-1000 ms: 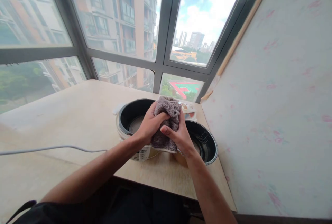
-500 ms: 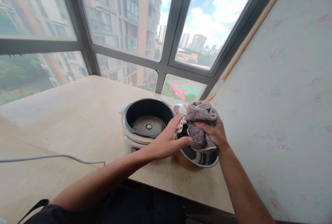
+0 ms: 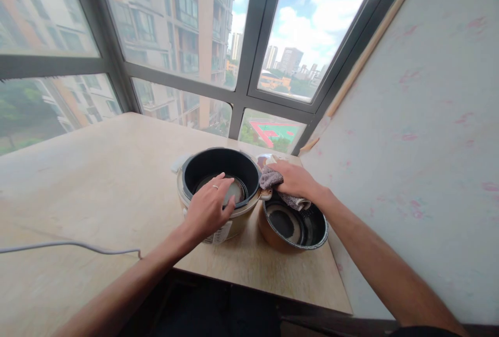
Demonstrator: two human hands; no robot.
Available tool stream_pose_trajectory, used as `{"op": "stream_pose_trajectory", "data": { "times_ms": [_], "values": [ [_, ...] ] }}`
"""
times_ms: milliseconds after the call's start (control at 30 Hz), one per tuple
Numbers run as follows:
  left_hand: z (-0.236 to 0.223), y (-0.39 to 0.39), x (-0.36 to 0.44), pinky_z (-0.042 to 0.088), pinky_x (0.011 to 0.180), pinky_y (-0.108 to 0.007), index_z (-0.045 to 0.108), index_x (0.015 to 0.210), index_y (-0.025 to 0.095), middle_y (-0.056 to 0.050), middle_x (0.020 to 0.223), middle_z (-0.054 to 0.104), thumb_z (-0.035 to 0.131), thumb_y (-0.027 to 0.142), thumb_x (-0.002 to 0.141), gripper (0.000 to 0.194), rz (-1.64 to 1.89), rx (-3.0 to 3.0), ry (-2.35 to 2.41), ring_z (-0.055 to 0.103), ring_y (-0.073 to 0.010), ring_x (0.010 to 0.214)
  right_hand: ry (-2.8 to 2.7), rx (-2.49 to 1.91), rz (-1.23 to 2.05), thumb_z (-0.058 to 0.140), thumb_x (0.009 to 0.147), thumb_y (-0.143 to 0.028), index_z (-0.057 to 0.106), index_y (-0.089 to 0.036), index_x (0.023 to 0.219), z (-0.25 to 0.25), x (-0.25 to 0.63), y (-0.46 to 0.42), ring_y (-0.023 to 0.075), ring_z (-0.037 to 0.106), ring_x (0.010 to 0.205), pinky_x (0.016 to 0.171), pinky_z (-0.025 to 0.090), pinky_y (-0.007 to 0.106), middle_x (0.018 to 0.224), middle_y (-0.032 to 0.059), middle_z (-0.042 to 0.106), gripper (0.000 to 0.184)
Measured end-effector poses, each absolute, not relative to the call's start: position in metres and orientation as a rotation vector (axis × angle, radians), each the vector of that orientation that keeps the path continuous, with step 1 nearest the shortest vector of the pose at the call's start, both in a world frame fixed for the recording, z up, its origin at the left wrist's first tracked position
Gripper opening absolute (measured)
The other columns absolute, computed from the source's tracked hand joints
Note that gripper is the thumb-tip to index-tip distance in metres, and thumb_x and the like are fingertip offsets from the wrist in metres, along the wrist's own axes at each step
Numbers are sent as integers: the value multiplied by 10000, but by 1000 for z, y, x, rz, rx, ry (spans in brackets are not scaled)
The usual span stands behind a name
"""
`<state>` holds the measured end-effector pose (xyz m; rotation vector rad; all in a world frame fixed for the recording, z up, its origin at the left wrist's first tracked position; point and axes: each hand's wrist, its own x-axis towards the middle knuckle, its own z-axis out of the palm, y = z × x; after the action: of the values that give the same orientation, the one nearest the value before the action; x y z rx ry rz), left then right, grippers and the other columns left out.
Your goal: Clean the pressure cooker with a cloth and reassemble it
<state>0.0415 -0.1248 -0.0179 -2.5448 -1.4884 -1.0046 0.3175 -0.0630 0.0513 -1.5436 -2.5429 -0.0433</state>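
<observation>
A rice cooker body [image 3: 180, 186] with a dark round interior stands on the pale wooden surface. My left hand [image 3: 210, 207], a ring on one finger, is at its front rim, the fingers stretched over the opening and the thumb apart. My right hand [image 3: 294, 176] grips a greyish-purple cloth [image 3: 272, 177] beside the cooker's right rim, near its side handle. Part of the cloth hangs over the cooker's inner pot [image 3: 288, 222], which rests to the right with its dark inside facing up. Whether my left palm touches the rim is hard to see.
Behind the wooden surface [image 3: 109, 170] are framed windows [image 3: 202, 85]. A flower-patterned wall [image 3: 409, 170] closes off the right side. A grey cable [image 3: 78, 244] lies at the left, and the surface's front edge is close to me.
My left hand has moved left, from the cloth to the cooker's front rim. My right hand has brought the cloth down and left to the cooker's right rim.
</observation>
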Motion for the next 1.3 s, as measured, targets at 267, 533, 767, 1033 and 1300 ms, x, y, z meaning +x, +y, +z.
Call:
{"op": "stream_pose_trajectory", "data": {
  "times_ms": [267, 533, 767, 1033, 1300],
  "values": [
    [-19, -127, 52, 542, 827, -390, 681, 1234, 155, -157, 1096, 744, 434, 277, 972, 380, -772, -2419, -1617, 695, -299, 1064, -2887, -1236, 22, 630, 629, 4, 753, -294, 1016, 73, 297, -78, 238, 662, 1009, 825, 482, 317, 1128, 23, 721, 504],
    [-15, -129, 52, 454, 711, -377, 713, 1091, 163, -142, 938, 744, 392, 319, 991, 371, -673, -2441, -1655, 686, -275, 858, -3016, -1004, 444, 600, 652, -51, 777, -313, 995, 84, 301, -114, 232, 675, 1018, 876, 508, 332, 1081, -2, 763, 467],
    [-17, -129, 52, 421, 701, -392, 717, 1105, 158, -140, 924, 743, 373, 313, 998, 393, -668, -2471, -1643, 667, -279, 825, -2728, -981, 205, 579, 713, -111, 688, -300, 1300, 85, 344, -108, 250, 661, 1195, 1021, 517, 396, 1321, 16, 698, 626],
    [-22, -128, 54, 398, 670, -393, 734, 1072, 159, -115, 863, 736, 411, 295, 980, 362, -721, -2392, -1587, 662, -278, 765, -2464, -1474, -161, 640, 723, -179, 639, -228, 1312, 75, 332, -77, 303, 649, 1172, 941, 532, 406, 1338, 76, 679, 591],
    [-27, -126, 54, 403, 619, -382, 744, 1036, 155, -94, 780, 733, 470, 275, 957, 309, -842, -2271, -1469, 654, -262, 680, -2772, -1341, 24, 596, 741, -139, 652, -209, 1124, 59, 282, -142, 249, 666, 1005, 816, 483, 325, 1112, 66, 729, 393]
  ]
}}
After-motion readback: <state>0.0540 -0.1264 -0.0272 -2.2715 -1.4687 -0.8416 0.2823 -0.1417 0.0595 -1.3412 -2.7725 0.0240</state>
